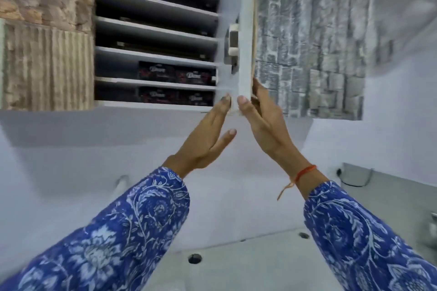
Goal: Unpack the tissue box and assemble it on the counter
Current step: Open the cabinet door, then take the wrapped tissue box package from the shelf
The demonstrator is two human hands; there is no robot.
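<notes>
Pale grey plaster wall [71, 160] fills most of the view, and under it lies the light grey counter [248, 262] with two round dark holes. On the wall hangs a white cabinet with several flat shelves [156, 54]; its grey stone-patterned door [307, 42] stands open to the right, and a brown stone-patterned panel [45, 35] closes the left side. On the two lowest shelves lie dark tissue boxes with red print [176, 75], flat and side by side, near the cabinet's right edge. The space in front of the shelves is open. The right hand [262, 111] grips the lower edge of the door, thumb on the inner face and fingers on the outer face. The left hand [210, 134] is flat, fingers straight and together, holding nothing, its fingertips at the cabinet's bottom edge just beside the door.
</notes>
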